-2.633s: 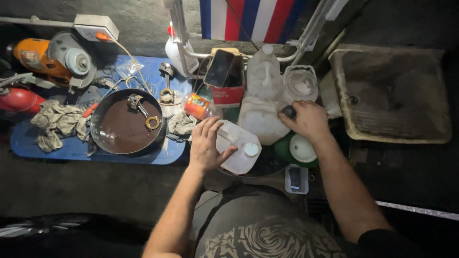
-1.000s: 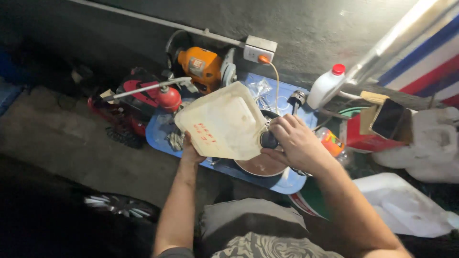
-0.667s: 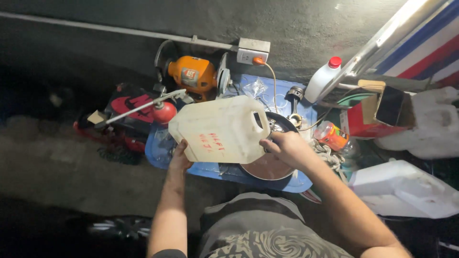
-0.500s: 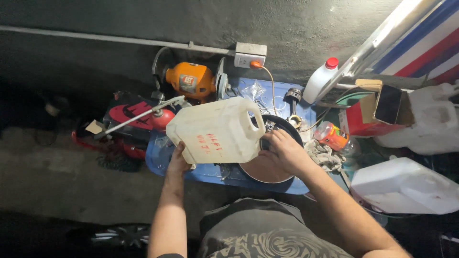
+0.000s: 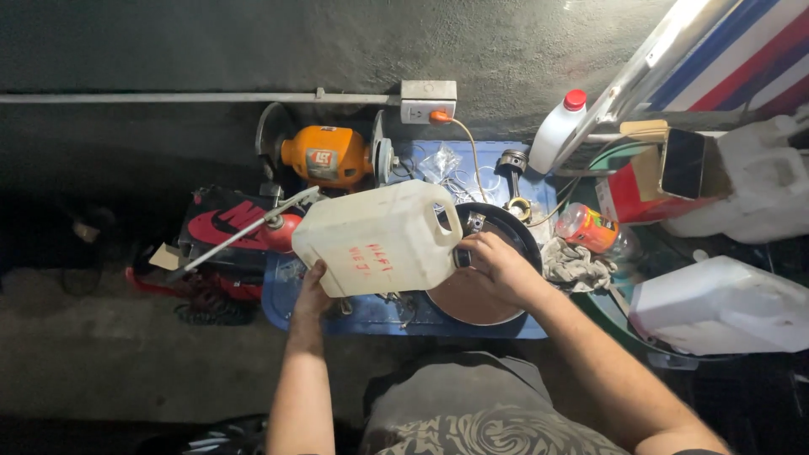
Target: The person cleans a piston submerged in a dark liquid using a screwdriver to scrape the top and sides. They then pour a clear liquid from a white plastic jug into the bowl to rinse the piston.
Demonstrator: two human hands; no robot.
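The white jug (image 5: 379,238) is now tipped on its side, held up over the blue tray (image 5: 472,318). A second ago it was tilted higher and further left, bottom face turned toward the camera; now it has come round so the neck end points right, straight at the dark round pan (image 5: 484,286). The left hand (image 5: 313,291) cups the jug's lower left corner from underneath, fingers closed against the plastic. The right hand (image 5: 497,268) is wrapped around the neck end, right where the cap would be, and hides it completely, so I cannot tell whether the cap is on or off. Both hands are set well apart, one at each end of the jug.

The mouth of the jug now hangs just over the near rim of the pan, which looks like a pour being lined up, or a cap being worked loose above it. No stream shows.

Around it: an orange bench grinder (image 5: 324,157) sits behind on the left, a white bottle with a red cap (image 5: 558,131) stands at the back, a crumpled rag (image 5: 577,265) lies just right of the pan, and a small orange bottle (image 5: 590,229) rests beside that.
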